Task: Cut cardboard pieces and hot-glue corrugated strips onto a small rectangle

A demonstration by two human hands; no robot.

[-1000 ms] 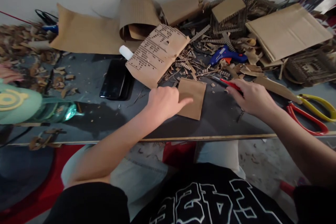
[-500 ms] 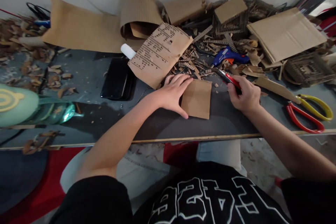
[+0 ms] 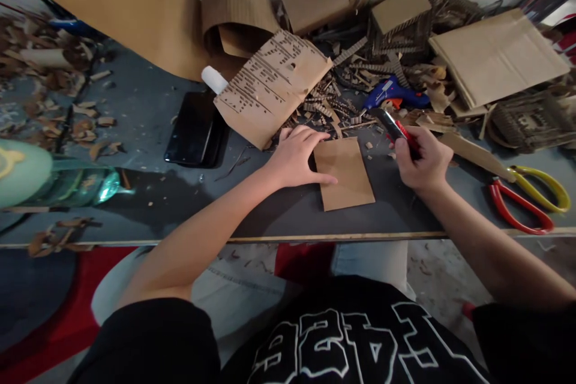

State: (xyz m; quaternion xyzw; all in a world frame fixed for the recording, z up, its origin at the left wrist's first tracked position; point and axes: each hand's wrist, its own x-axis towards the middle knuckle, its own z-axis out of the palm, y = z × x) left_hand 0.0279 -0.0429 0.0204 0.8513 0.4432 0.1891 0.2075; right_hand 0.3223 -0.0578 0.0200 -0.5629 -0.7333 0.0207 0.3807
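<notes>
A small square piece of cardboard [image 3: 344, 174] lies flat on the dark table near its front edge. My left hand [image 3: 297, 159] is at its left side, thumb stretched over the surface and index finger by the top left corner, with the fingers apart. To the right, my right hand [image 3: 425, 159] is closed around a red and black utility knife [image 3: 396, 127]. The knife points up and left, above the table and apart from the cardboard. Beyond the hands lies a printed cardboard piece [image 3: 274, 87].
A blue glue gun [image 3: 391, 93] sits among cardboard scraps at the back. Scissors [image 3: 522, 195] with red and yellow handles lie at right. A black phone [image 3: 193, 129], a green bottle [image 3: 81, 180] and a cardboard roll [image 3: 238, 0] are on the left and behind.
The square cardboard piece has turned on the table, its lower edge swinging right. My left thumb now lies over it. The knife's blade end is tipped up slightly more.
</notes>
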